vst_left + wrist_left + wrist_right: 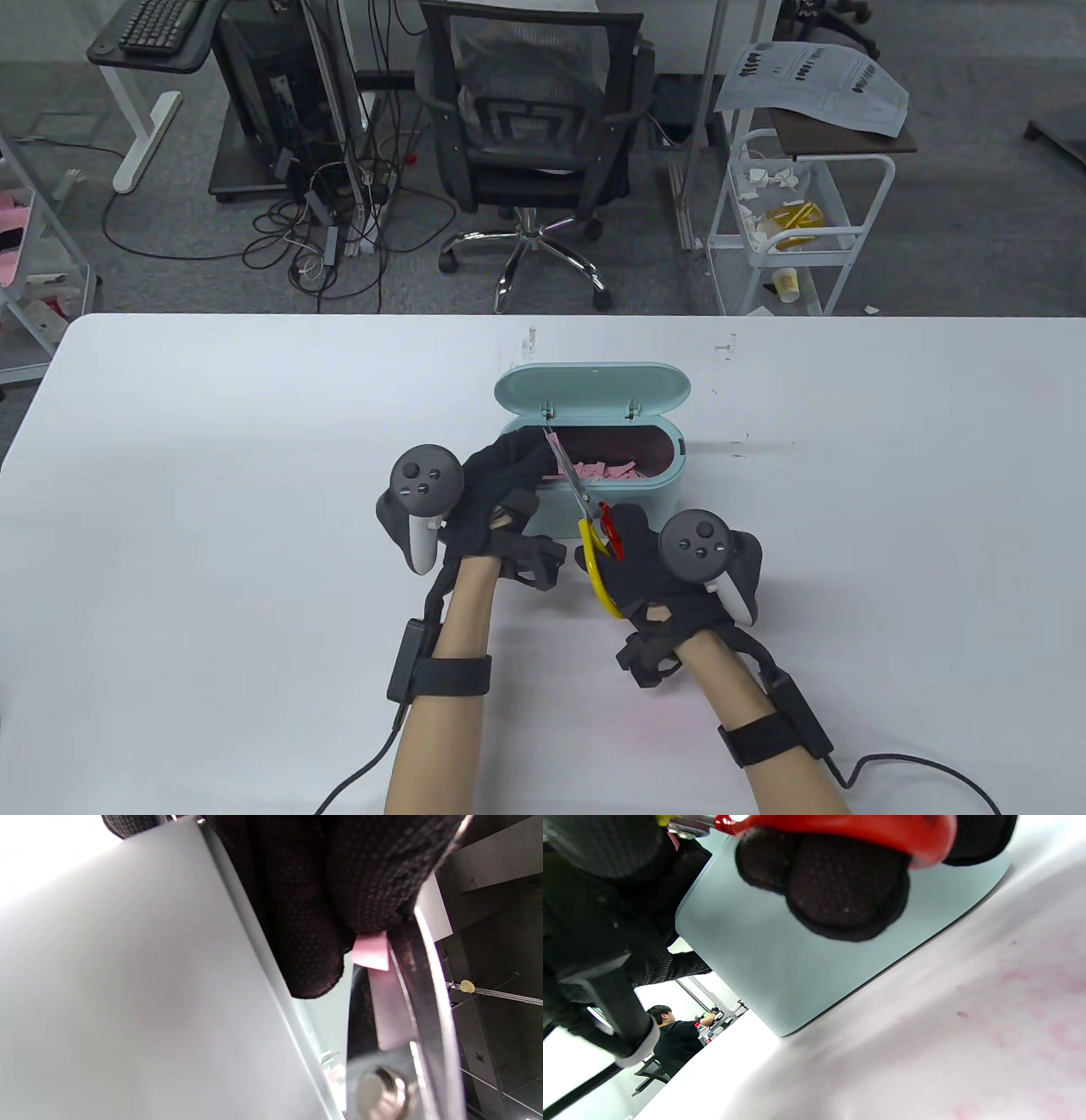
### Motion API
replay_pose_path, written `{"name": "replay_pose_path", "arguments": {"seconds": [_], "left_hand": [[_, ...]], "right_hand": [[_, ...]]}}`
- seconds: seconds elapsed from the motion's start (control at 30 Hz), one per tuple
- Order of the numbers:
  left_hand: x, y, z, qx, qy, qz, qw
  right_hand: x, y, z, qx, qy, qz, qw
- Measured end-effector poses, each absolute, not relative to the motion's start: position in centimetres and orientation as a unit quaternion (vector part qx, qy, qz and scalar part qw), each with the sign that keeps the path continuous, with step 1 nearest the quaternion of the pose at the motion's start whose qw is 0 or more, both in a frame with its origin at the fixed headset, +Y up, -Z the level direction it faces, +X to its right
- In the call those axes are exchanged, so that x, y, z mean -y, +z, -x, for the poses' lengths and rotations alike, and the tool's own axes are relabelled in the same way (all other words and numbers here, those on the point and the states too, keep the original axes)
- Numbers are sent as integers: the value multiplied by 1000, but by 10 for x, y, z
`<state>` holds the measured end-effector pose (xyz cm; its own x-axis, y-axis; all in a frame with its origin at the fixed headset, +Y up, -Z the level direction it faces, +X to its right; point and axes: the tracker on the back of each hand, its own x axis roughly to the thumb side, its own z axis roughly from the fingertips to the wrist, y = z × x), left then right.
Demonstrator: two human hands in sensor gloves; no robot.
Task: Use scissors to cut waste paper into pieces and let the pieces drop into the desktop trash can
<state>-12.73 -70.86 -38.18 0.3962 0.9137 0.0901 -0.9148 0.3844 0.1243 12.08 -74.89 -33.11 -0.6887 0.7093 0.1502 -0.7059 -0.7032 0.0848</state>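
Near the middle of the white tabletop point(212, 509), a little toward its far edge, stands the mint-green desktop trash can point(632, 497), its hinged lid point(592, 392) tipped back upright and pink paper pieces point(607, 469) lying inside. Both forearms reach in from the near edge and meet at the can's near-left rim. The left hand point(501, 492) hovers over that rim with its back and strapped tracker point(422, 501) turned upward, wrist bent slightly inward; in the left wrist view its gloved fingertips point(314, 942) pinch a small scrap of pink waste paper point(371, 952), pressed right against the blade. The right hand point(632, 569) sits just in front of the can, close above the tabletop, its fingers curled through the handles of the scissors point(585, 509), one handle red and one yellow; the right wrist view shows gloved fingers point(840, 887) wrapped under the red loop. From that hand the blades slant up and leftward over the can's rim, their tips close to the lid's left hinge, and they appear nearly closed on the scrap. Faint pink smudges mark the tabletop beside the right wrist.
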Motion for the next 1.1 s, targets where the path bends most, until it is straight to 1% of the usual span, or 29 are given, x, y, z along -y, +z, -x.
{"name": "replay_pose_path", "arguments": {"seconds": [0.2, 0.43, 0.93, 1.1], "left_hand": [[709, -382, 127, 3, 553, -77, 830], [708, -382, 127, 5, 542, -79, 836], [707, -381, 125, 5, 527, -85, 846], [708, -381, 126, 5, 537, -83, 840]], "right_hand": [[748, -332, -123, 0, 915, -80, 396], [742, -334, -120, -30, 915, -84, 394], [739, -335, -123, -26, 912, -73, 403], [744, -333, -130, -26, 892, -54, 447]]}}
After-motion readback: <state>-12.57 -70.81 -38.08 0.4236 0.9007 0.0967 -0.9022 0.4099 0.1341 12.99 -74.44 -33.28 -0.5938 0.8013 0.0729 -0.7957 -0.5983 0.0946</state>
